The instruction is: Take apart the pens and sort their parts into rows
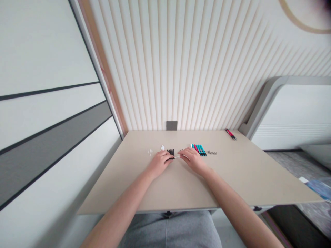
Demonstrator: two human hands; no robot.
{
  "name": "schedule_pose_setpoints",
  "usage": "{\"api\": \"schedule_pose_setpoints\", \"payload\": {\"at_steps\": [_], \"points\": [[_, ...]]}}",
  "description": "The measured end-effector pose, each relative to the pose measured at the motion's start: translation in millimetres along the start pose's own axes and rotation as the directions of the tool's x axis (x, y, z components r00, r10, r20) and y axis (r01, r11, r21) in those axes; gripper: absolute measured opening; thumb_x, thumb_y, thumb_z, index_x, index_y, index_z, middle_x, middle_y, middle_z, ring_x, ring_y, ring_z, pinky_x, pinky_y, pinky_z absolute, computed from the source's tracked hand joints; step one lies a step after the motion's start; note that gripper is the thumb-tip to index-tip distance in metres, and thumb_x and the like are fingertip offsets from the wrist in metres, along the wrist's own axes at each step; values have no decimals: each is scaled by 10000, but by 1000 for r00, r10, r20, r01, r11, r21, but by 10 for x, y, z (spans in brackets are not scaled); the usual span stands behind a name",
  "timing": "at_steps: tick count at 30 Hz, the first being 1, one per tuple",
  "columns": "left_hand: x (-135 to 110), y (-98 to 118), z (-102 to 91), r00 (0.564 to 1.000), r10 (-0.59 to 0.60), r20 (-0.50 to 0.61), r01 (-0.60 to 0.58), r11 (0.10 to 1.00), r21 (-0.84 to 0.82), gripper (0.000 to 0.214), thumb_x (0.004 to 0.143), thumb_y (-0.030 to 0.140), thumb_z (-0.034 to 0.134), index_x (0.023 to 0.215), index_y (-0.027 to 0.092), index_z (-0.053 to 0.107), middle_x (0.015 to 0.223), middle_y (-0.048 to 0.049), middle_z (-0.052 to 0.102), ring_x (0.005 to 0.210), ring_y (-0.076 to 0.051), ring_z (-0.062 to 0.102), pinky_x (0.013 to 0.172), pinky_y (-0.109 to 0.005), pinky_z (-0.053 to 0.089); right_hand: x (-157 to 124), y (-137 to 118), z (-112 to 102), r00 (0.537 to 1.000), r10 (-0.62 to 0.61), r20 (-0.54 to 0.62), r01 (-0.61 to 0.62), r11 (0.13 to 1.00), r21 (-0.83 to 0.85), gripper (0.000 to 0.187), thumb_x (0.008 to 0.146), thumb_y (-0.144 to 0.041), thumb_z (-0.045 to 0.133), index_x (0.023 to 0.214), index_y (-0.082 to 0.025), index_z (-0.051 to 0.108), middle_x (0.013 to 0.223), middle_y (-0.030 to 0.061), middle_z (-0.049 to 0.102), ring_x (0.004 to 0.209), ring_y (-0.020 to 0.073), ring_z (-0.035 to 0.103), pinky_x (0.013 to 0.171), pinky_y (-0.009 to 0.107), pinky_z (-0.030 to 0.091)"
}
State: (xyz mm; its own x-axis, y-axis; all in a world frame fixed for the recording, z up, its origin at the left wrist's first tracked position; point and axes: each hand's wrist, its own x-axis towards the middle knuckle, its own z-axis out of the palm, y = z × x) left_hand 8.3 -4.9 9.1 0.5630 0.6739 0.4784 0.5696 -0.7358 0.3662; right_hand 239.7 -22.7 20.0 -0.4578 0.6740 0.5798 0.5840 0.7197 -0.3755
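Observation:
My left hand (159,163) is closed on a short black pen part (171,158), held just above the table. From its right end a thin white rod (177,157), which looks like a pen refill, runs across to my right hand (192,159). The fingertips of that hand pinch the rod's other end. Just behind my left fingers several black pen parts (170,151) lie in a row, with some white pieces (162,147) to their left. Beyond my right hand lie several teal and red pen barrels (199,150); part of that row is hidden by the hand.
Small clear pieces (150,151) lie on the left of the beige table (124,186), and small metallic pieces (212,152) on the right. A red and black pen or pens (231,134) rest at the back right. Behind the table is a ribbed wall with a socket (171,125).

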Motion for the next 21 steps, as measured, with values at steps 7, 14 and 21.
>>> {"api": "schedule_pose_setpoints", "payload": {"at_steps": [7, 14, 21], "points": [[10, 70, -7, 995, -85, -58, 87, 996, 25, 200, 939, 217, 524, 1064, 222, 680, 994, -56, 668, 946, -202, 612, 884, -357, 474, 12, -11, 38, 1000, -19, 21, 21, 998, -64, 218, 975, -246, 478, 1026, -228, 688, 960, 86, 679, 913, 222, 585, 819, 364, 464], [21, 22, 1, 995, -87, -48, 85, 996, -40, 175, 917, 204, 563, 1050, 233, 673, 1010, -45, 679, 964, -198, 618, 896, -358, 474, 5, 34, 19, 999, 31, -10, -32, 999, -32, 214, 974, -206, 469, 1032, -224, 674, 972, 87, 671, 930, 217, 598, 842, 365, 454], [32, 98, 25, 990, -108, -93, 82, 966, -246, 167, 869, 250, 641, 1027, 197, 651, 938, -51, 672, 895, -184, 631, 843, -331, 510, 2, -27, 89, 999, 11, 38, -11, 1000, -16, 215, 987, -273, 461, 1037, -234, 667, 941, 73, 691, 886, 202, 615, 824, 356, 444]]}}
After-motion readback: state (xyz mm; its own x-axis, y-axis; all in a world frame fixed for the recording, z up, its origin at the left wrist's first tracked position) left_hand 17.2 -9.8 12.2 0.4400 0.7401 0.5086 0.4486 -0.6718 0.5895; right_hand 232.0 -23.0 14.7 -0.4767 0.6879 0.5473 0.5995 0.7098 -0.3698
